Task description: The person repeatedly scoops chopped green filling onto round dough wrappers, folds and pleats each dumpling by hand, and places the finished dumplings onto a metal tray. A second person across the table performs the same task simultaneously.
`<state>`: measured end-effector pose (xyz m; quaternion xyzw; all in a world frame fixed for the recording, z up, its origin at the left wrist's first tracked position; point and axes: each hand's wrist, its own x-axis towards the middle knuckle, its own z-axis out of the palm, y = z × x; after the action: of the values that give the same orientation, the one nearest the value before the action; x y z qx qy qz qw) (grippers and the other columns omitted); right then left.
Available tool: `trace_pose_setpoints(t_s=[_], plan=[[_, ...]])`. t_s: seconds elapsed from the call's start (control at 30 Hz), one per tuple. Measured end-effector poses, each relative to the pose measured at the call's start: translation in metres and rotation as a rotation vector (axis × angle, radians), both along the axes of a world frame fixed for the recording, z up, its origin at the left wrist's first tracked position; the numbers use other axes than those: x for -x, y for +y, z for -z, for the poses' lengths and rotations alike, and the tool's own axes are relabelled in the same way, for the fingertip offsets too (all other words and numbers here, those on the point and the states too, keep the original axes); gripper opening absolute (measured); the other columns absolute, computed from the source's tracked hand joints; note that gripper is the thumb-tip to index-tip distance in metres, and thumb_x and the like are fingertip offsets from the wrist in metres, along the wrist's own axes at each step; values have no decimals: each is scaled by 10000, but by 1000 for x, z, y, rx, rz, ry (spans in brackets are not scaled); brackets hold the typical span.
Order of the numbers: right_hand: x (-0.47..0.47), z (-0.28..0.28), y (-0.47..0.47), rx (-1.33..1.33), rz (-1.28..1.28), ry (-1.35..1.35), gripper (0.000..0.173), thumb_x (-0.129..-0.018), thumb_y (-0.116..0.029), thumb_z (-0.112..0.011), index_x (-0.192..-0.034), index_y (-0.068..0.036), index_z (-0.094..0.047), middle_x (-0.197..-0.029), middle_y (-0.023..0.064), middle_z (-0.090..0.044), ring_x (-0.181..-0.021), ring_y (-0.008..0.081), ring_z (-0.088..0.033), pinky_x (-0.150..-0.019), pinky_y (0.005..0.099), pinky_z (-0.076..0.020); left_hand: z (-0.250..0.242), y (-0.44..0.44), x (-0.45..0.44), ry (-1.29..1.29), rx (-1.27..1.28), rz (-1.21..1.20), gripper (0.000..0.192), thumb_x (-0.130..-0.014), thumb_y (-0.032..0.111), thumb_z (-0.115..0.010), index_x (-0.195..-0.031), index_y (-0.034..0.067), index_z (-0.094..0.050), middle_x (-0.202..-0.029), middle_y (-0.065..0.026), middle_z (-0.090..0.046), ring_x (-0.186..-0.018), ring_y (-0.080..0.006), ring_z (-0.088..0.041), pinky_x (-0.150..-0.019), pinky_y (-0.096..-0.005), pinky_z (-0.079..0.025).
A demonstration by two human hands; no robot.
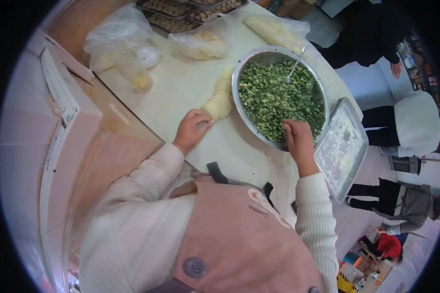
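My left hand (194, 130) has its thumb and fingertips at the near end of a row of overlapping dough wrappers (218, 104); whether it grips one I cannot tell. The wrappers lie on the pale table against a large steel bowl (236, 96). Chopped green vegetable filling (275, 99) fills much of the bowl, and a metal spoon (295, 66) stands in it, leaning on the far rim. Over the near right part of the filling is my right hand (300, 137), its fingers curled and pinched; what is between them is hidden.
A floured metal tray (343, 154) lies right of the bowl. Plastic bags of dough wrappers (205, 45) lie at the back, beside trays of shaped pieces (172, 22). A cardboard box (71, 99) stands at left. Several people are beyond the table's right edge.
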<state>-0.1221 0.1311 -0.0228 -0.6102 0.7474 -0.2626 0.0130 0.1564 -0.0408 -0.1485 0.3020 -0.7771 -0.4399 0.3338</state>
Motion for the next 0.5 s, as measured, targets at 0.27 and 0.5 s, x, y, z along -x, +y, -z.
trace_pose_setpoints(t_s=[0.27,0.5], plan=[[-51,-16,3,201,-15,-101,94,-882,-96,-631,-957,-52,-665,-857,127,-629,-828,319,-574,-758,411,-466,9,-3,-9,81,-69,-63,116,-859,15,-654,-973,0,-673,-1039,-104,-637,-964,-215,-620,-854,-307,-506],[-90,22,45,165,-133,-96,190,-867,-82,-636,-1054,-49,-629,-856,124,-574,-819,320,-545,-726,427,-453,1,-11,-9,618,-815,-501,232,-969,179,-486,-1107,-3,-524,-1114,-129,-589,-1063,-264,-598,-905,-371,-509]])
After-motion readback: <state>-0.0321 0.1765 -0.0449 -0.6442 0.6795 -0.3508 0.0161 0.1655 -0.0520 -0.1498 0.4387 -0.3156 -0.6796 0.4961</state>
